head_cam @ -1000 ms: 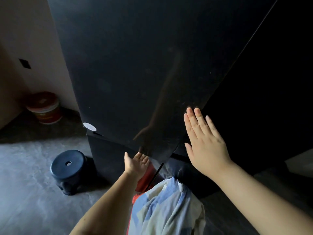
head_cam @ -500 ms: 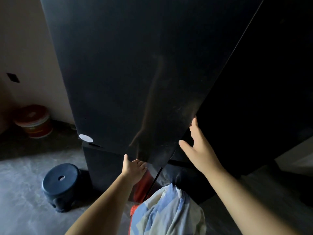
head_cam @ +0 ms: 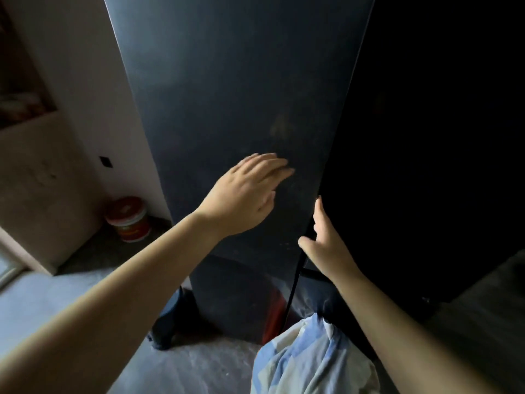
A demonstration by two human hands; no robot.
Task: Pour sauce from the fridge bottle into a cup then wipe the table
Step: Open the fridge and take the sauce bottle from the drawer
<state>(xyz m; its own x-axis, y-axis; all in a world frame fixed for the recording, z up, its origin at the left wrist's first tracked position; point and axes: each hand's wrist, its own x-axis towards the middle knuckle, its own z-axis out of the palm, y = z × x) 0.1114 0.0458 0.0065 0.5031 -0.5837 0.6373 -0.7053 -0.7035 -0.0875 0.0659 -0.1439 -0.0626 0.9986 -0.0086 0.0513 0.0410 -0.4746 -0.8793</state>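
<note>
A tall dark fridge fills the view; its left door [head_cam: 227, 95] is a glossy dark grey panel and its right door [head_cam: 426, 137] is nearly black. My left hand [head_cam: 244, 194] is raised in front of the left door with fingers spread and straight, tips at or near the surface. My right hand [head_cam: 326, 243] is at the seam between the two doors, fingers reaching into the gap at the left door's edge, thumb out to the left. No bottle, cup or table shows.
A red-and-white bucket [head_cam: 129, 218] stands by the wall at left. A dark blue stool [head_cam: 173, 317] is partly hidden behind the left door's lower corner. Grey concrete floor [head_cam: 56, 294] lies at left. My light patterned clothing [head_cam: 309, 356] is at the bottom.
My left hand rose from the door's lower edge up to its face. My right hand turned from flat on the door to the seam between doors. The view shifted, and the door looks swung.
</note>
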